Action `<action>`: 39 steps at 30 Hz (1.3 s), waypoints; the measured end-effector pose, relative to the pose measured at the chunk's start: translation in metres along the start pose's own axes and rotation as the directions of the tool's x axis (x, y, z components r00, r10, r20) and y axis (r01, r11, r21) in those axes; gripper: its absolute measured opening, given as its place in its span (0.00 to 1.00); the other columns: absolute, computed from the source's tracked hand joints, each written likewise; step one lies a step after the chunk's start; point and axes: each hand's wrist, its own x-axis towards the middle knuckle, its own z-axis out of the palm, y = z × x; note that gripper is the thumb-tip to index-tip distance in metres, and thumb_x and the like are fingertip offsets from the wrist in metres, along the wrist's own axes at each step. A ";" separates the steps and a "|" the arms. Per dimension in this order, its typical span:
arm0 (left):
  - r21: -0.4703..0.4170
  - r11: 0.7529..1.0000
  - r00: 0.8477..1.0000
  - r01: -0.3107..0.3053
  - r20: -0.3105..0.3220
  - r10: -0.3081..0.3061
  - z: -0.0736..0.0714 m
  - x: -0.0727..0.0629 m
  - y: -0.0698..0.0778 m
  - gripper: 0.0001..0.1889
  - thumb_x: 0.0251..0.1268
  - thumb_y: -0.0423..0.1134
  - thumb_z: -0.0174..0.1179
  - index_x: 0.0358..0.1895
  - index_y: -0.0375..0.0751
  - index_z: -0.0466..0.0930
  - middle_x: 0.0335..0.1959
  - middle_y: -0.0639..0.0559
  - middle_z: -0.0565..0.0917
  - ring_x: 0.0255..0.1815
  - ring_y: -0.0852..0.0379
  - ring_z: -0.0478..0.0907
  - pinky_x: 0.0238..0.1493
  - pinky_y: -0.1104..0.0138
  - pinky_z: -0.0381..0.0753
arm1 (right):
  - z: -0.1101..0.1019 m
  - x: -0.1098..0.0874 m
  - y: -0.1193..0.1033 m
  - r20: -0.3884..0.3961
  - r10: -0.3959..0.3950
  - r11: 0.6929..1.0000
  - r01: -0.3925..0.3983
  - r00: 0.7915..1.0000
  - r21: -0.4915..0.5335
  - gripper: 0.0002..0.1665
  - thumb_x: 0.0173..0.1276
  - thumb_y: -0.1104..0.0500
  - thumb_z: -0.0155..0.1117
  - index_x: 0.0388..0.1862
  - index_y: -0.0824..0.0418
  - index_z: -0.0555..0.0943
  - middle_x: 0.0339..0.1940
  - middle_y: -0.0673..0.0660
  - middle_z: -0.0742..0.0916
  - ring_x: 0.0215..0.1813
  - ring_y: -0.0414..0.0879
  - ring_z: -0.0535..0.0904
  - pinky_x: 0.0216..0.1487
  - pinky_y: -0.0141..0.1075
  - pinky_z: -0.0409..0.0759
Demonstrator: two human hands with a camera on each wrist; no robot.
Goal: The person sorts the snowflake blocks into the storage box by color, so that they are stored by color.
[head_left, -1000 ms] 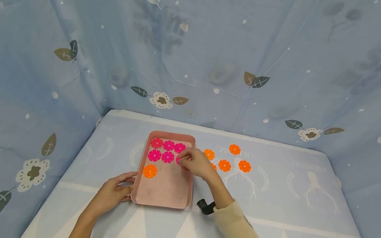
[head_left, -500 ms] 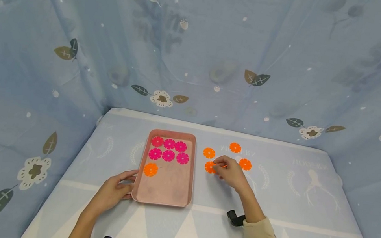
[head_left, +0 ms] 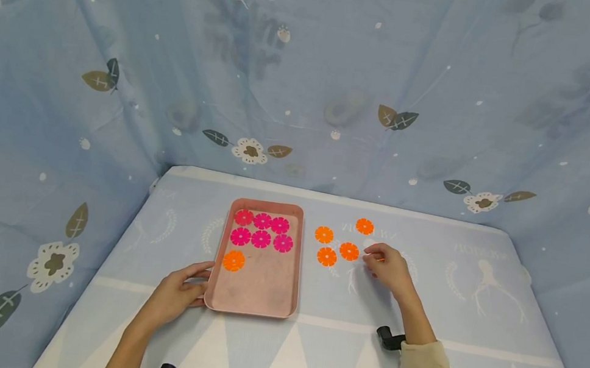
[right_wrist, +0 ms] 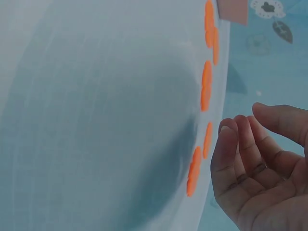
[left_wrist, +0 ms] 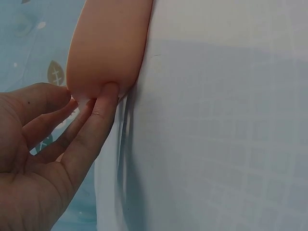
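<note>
Blue fabric backdrop printed with leaves and flowers (head_left: 307, 87): hangs beyond the far edge and along both sides.
Bench spread with pale blue and white patterned cloth (head_left: 476, 329): carries everything; its cloth could ruck if a fingertip presses hard.
Rectangular pink tray with a raised rim (head_left: 254, 289): stands left of centre, long sides running near to far; a firm push on its left wall would probably slide or tilt it and upset its contents.
Left hand (head_left: 173, 295): rests its fingers against that left wall toward the near end, thumb and fingers spread, not clamped on anything.
Right hand (head_left: 390, 272): hovers right of the tray, thumb and fingertips apart, nothing visible between them.
Black angular wrist fitting (head_left: 389, 338): sits on the right wrist; carried low, it might knock the rim.
Six pink, notched, flower-shaped discs (head_left: 260, 239): lie in two rows of three at the tray's far end; a trailing fingertip could drag one out of line.
Orange disc of the same shape (head_left: 234, 260): lies alone inside, nearer and left; a careless drop might overlap it.
Five more orange discs (head_left: 349, 251): lie flat on the cloth, the rightmost (right_wrist: 195, 172) partly hidden by the fingers from above; being thin, it could skid if pinched off-centre.
</note>
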 end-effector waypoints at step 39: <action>0.001 1.000 1.000 0.003 0.002 -0.003 0.000 -0.002 0.002 0.24 0.71 0.26 0.57 0.70 0.37 0.72 0.59 0.34 0.77 0.50 0.45 0.84 0.41 0.63 0.87 | -0.022 0.036 0.033 -0.082 0.266 0.957 -0.273 0.961 -0.095 0.27 0.64 0.60 0.71 0.55 0.70 0.71 0.47 0.69 0.81 0.36 0.52 0.78 0.33 0.37 0.80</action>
